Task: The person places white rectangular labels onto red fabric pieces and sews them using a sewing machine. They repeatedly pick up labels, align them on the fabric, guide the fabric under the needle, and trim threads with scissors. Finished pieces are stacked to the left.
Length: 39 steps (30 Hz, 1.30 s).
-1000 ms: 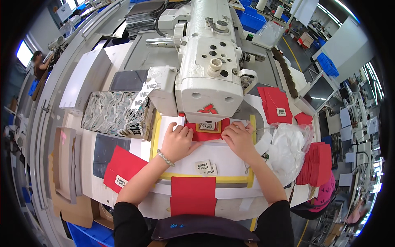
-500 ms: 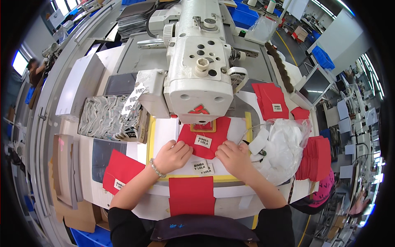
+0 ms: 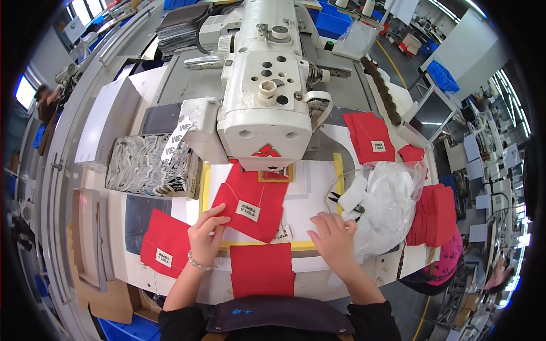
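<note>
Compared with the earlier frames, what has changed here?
The red cloth came out from under the sewing machine, toward the person and leftward, partly covering the loose labels. The right hand let go; the left hand still holds it. The plastic bag stayed put.

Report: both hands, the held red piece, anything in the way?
Left hand: fingers hold red piece by left edge. Right hand: open, empty. Red piece slanted, pale label up. Loose label partly beneath its lower end.
</note>
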{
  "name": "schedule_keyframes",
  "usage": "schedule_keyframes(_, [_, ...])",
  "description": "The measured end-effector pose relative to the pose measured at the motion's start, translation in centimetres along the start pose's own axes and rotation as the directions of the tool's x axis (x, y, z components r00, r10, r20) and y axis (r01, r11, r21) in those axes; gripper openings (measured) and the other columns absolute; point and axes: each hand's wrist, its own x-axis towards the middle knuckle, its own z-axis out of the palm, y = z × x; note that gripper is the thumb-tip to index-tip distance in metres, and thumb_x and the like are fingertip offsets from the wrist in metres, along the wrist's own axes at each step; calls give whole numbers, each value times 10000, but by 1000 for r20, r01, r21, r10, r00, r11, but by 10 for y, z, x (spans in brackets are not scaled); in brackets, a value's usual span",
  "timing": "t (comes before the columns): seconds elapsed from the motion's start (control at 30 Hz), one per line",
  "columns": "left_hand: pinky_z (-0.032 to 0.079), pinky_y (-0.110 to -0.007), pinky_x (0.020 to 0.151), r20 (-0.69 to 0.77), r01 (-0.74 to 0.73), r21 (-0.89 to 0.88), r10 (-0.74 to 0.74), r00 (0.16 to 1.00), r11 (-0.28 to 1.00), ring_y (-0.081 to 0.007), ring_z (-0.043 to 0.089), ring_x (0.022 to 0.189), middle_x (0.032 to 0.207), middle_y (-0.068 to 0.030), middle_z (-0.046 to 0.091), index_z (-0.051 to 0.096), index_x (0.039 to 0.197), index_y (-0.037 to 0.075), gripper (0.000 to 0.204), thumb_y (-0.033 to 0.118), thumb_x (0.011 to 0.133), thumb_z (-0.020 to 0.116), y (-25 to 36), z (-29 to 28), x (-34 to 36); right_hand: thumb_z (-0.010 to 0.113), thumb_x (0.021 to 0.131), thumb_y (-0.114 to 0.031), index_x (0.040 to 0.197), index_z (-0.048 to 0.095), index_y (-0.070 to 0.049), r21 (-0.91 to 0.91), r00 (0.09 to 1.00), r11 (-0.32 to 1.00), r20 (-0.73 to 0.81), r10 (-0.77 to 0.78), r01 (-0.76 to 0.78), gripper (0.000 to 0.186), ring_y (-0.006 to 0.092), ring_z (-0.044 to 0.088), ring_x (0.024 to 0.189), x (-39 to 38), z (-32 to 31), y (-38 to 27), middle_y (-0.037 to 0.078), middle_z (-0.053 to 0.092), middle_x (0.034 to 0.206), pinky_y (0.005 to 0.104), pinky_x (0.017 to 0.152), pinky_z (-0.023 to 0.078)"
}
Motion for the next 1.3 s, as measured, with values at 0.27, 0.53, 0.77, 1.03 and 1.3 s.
schedule_keyframes(0.27, [503, -279, 552, 124, -290, 307, 264, 957, 907, -189, 668, 671, 958, -88, 726, 722, 861, 66, 156, -17, 731, 701, -15, -23, -16, 741, 782, -234, 1215, 580, -147, -218, 950, 927, 3, 314, -305, 470, 181, 538, 1049, -6, -18, 62, 20, 578, 1145, 423, 904, 318])
schedule_keyframes(0.53, [457, -284, 493, 143, -398, 395, 373, 917, 828, -160, 636, 601, 864, -32, 717, 723, 872, 92, 161, 27, 725, 706, -5, -25, -17, 713, 811, -184, 1165, 608, -108, 33, 963, 964, 68, 261, -264, 377, 218, 537, 1036, 11, 6, 82, 57, 588, 1136, 406, 894, 322])
schedule_keyframes(0.77, [455, -279, 490, 144, -411, 356, 385, 911, 839, -163, 635, 589, 837, -41, 710, 718, 872, 79, 147, 33, 732, 719, -10, -24, -19, 695, 784, -93, 1079, 630, -113, 18, 969, 971, -60, 240, -239, 303, 200, 585, 903, 9, 19, 96, 22, 629, 943, 357, 818, 370])
schedule_keyframes(1.03, [433, -272, 474, 146, -488, 375, 470, 871, 788, -144, 623, 575, 822, -37, 708, 715, 877, 70, 143, 36, 738, 720, -8, -28, -17, 653, 798, -39, 1325, 540, -162, -228, 843, 816, -241, 481, -531, 553, 209, 577, 985, 15, -16, 135, 41, 602, 1109, 377, 837, 374])
schedule_keyframes(1.3, [438, -271, 487, 178, -517, 428, 492, 852, 741, -138, 627, 595, 845, -34, 707, 711, 880, 67, 203, 18, 691, 658, -11, -33, -25, 657, 809, -55, 1282, 570, -150, -207, 958, 946, -195, 210, -249, 490, 245, 529, 1103, 7, -28, 109, 53, 596, 1133, 437, 926, 337])
